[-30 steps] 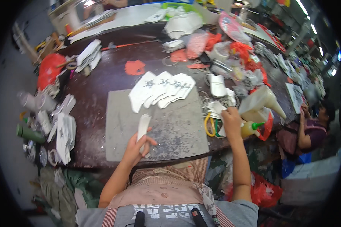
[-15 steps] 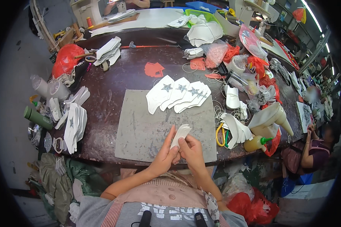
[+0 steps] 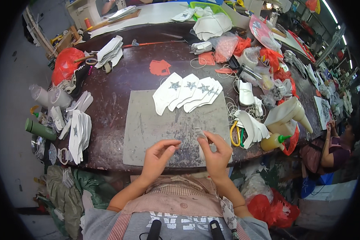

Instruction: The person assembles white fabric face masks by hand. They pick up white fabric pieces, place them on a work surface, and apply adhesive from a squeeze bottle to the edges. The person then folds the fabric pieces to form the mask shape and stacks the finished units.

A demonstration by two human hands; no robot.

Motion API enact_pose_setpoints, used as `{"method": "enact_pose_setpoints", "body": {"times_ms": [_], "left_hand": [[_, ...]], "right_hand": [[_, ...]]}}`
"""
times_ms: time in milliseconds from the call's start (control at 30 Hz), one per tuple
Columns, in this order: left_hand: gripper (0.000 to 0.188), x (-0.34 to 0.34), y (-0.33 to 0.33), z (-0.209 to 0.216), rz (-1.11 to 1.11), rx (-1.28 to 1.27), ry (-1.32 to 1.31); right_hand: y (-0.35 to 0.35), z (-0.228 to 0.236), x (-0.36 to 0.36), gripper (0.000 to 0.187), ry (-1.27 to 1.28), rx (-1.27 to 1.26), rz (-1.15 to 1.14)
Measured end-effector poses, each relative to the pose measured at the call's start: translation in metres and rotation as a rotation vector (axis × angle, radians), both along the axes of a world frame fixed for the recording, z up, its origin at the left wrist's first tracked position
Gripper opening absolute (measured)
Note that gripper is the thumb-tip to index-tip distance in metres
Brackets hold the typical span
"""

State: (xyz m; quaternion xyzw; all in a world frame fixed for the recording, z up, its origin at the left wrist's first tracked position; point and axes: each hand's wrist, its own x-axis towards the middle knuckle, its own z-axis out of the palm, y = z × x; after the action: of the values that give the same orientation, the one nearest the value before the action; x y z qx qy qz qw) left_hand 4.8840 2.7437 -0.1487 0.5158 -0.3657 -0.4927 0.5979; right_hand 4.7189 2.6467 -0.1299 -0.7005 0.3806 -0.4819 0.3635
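Close to my body, above the near part of the grey work board (image 3: 148, 124), my right hand (image 3: 217, 156) pinches a small stack of thin white pieces (image 3: 201, 145) between thumb and fingers. The stack stands on edge and its lower part is partly hidden by the hand. My left hand (image 3: 159, 157) is held apart from it to the left, empty, with a gap between thumb and fingers. Beyond both hands, white shoe-upper pieces with glittery grey stars (image 3: 175, 85) lie fanned in an overlapping row at the board's far edge.
At right lie yellow-handled scissors (image 3: 235, 134), curved white pieces (image 3: 250, 130), a glue bottle (image 3: 271, 143) and a large plastic container (image 3: 282, 114). Leftward are stacked star pieces (image 3: 79, 136) and a green flask (image 3: 40, 129). Red scraps (image 3: 160, 67) lie beyond; a person (image 3: 334, 148) sits at right.
My hands have come apart: the left let go of the white stack and moved left, while the right carried it slightly rightward. The view has shifted a little.
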Motion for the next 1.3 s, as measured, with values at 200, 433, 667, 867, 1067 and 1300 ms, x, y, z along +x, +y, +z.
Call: {"method": "enact_pose_setpoints", "body": {"times_ms": [200, 433, 667, 867, 1067, 1300], "left_hand": [[0.043, -0.041, -0.005, 0.009, 0.097, -0.163, 0.193], [0.036, -0.004, 0.004, 0.016, -0.080, 0.013, 0.136], [0.019, -0.015, 0.013, 0.023, 0.044, 0.034, -0.357], [0.024, -0.012, 0.011, 0.043, -0.022, 0.059, -0.229], [0.026, 0.001, 0.002, 0.035, -0.120, 0.078, 0.247], [0.037, 0.021, -0.023, -0.007, 0.202, 0.052, 0.348]], "right_hand": [[0.026, 0.007, 0.028, 0.033, 0.253, -0.536, 0.069], [0.026, 0.028, 0.016, 0.022, 0.190, -0.259, 0.273], [0.012, 0.029, 0.020, 0.012, 0.188, -0.199, 0.325], [0.012, 0.018, 0.032, 0.016, 0.076, -0.342, 0.218], [0.016, 0.019, 0.035, 0.019, 0.036, -0.330, 0.229], [0.006, -0.020, -0.049, 0.009, -1.151, 0.760, 0.513]]}}
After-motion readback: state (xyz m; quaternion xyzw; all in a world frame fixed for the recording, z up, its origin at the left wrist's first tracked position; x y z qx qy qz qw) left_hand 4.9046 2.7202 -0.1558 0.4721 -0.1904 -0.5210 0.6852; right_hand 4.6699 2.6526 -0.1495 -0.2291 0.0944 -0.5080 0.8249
